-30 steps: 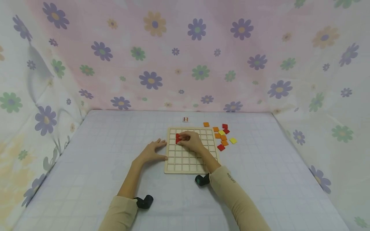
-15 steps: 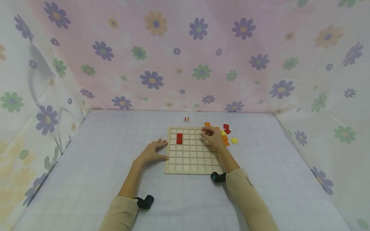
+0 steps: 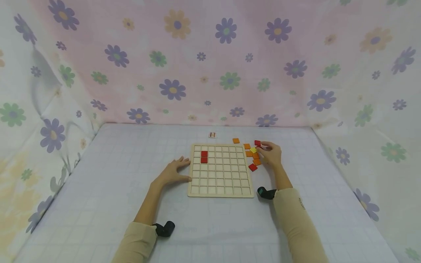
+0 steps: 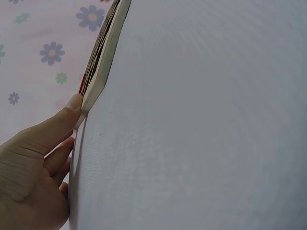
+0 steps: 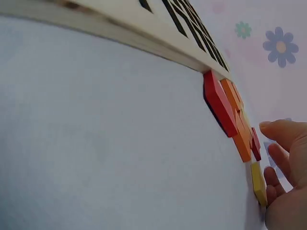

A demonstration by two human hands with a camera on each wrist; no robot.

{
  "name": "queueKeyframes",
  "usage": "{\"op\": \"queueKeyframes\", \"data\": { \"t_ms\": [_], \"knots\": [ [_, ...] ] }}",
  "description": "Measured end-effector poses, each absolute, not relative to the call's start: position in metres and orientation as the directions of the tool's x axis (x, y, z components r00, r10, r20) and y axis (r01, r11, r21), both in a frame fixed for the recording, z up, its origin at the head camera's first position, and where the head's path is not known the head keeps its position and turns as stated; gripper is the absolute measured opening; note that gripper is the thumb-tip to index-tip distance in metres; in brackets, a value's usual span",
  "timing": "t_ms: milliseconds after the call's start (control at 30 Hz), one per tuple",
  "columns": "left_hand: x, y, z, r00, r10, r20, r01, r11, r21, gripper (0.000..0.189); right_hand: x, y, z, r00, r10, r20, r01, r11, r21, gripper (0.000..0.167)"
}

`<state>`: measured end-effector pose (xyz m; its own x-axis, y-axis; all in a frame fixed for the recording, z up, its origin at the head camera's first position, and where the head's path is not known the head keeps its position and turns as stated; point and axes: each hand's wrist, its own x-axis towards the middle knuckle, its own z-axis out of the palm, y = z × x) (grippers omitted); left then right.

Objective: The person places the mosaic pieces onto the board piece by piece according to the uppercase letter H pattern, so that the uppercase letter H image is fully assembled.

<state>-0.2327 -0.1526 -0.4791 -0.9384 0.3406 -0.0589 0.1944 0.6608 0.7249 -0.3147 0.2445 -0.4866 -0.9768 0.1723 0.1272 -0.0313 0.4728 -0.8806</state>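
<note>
A square wooden grid board [image 3: 213, 182] lies on the table, with two red square tiles [image 3: 204, 160] one behind the other in its second column. Thumb and fingertips of my left hand [image 3: 171, 173] rest at the board's left edge, spread apart. My right hand [image 3: 272, 153] is over the loose tiles beyond the board's right side, fingertips close to a red tile [image 3: 257, 143] at the back. In the right wrist view its thumb and fingers are apart, near a red tile [image 5: 256, 143] and a yellow tile [image 5: 259, 184], with nothing visible between them.
Orange tiles [image 3: 249, 154], a yellow tile [image 3: 253, 150] and a red tile [image 3: 253, 167] lie along the board's right edge. One orange tile [image 3: 236, 140] sits behind the board. A small printed card [image 3: 212, 134] lies farther back, before the flowered cloth wall [image 3: 210, 73].
My right hand has left the red tiles on the board and moved right to the loose tiles. The left hand stays at the board's edge.
</note>
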Motion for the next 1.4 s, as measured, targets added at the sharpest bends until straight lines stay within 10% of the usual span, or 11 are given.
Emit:
{"op": "queueKeyframes", "data": {
  "t_ms": [1400],
  "knots": [
    [-0.233, -0.153, -0.482, -0.935, 0.355, -0.024, 0.226, 0.644, 0.731, 0.075, -0.314, 0.251, -0.498, -0.979, 0.148, 0.142, -0.021, 0.619, -0.785, 0.040]
  ]
}}
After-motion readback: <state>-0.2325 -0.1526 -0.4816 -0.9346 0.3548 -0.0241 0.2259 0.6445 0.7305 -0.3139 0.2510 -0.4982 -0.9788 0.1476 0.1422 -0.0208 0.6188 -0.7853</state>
